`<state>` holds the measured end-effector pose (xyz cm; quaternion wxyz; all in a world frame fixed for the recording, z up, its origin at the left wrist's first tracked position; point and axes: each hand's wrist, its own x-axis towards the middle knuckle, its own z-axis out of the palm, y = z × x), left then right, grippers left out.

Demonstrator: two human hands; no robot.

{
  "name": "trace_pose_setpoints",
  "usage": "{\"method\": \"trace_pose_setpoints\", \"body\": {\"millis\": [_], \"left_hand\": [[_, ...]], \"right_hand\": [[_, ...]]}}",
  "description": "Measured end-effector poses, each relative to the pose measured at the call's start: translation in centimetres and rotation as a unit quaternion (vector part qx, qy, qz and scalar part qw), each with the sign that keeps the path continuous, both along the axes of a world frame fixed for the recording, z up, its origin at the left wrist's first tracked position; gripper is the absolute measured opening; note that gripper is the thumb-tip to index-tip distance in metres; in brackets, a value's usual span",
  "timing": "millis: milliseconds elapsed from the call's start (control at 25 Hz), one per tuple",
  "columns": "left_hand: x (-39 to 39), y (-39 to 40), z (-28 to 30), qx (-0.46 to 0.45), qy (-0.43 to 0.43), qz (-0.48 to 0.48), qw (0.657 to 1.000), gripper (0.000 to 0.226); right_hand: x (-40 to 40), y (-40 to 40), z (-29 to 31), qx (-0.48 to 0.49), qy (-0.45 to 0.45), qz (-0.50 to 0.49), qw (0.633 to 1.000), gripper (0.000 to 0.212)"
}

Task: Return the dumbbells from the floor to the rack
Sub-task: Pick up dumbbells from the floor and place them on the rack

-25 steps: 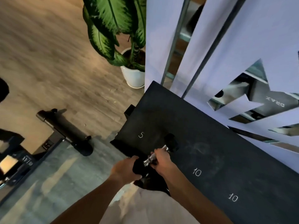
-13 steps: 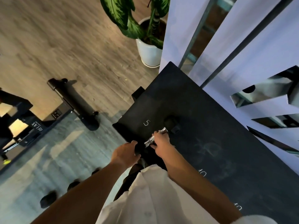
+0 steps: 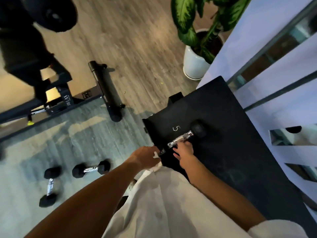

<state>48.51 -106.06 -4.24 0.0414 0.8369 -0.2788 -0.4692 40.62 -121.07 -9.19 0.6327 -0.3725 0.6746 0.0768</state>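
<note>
Right hand [image 3: 184, 150] beside chrome handle of dumbbell [image 3: 187, 137] lying on black rack [image 3: 231, 134] next to chalked "5"; fingers relaxed, touching handle, not wrapped. Left hand [image 3: 145, 156] at rack's front edge, grip hidden, cannot tell. Two more dumbbells on grey floor, one [image 3: 91, 169] near, another [image 3: 49, 185] farther left. Potted plant [image 3: 195, 66] beyond rack.
</note>
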Motion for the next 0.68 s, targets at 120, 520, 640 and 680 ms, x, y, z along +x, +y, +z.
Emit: {"method": "trace_pose_setpoints", "body": {"millis": [120,520,640,680], "left_hand": [[-0.7,3.7,1.2,-0.002,0.017,0.055,0.998,0.035],[-9.1,32.2,4.1,0.014,-0.006,0.357,0.934,0.036],[-14.7,42.9,4.3,0.018,-0.016,0.446,0.895,0.035],[-16.7,46.4,4.4,0.018,-0.016,0.480,0.877,0.035]], "right_hand": [[0.0,3.6,0.0,-0.007,0.040,0.063,0.997,0.019],[0.1,29.6,4.0,0.038,-0.040,0.374,0.926,0.015],[-1.8,38.7,5.3,0.052,-0.041,0.437,0.897,0.012],[-2.3,42.1,5.7,0.060,-0.045,0.458,0.886,0.011]]}}
